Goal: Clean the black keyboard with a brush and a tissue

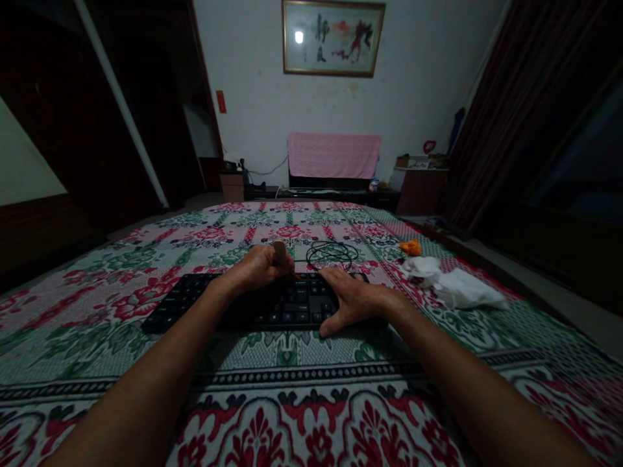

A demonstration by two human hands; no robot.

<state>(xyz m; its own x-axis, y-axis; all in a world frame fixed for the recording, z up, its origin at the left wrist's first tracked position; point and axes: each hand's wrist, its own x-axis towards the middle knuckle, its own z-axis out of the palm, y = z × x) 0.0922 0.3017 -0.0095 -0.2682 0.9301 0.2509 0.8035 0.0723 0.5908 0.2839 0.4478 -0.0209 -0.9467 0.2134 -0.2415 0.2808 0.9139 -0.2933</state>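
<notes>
The keyboard [287,308] seems light, stiff, best held by its ends; right hand [351,297] spreads across it, left hand [265,264] grips a tool [280,251].

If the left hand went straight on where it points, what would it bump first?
Probably the black cable, coiled beyond the keyboard: the left hand points forward and rightward. Depth is unclear, so it might pass above.

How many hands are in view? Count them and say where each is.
2. The left hand holds a brown object over the far edge of the black keyboard; the right hand rests on its right end.
</notes>
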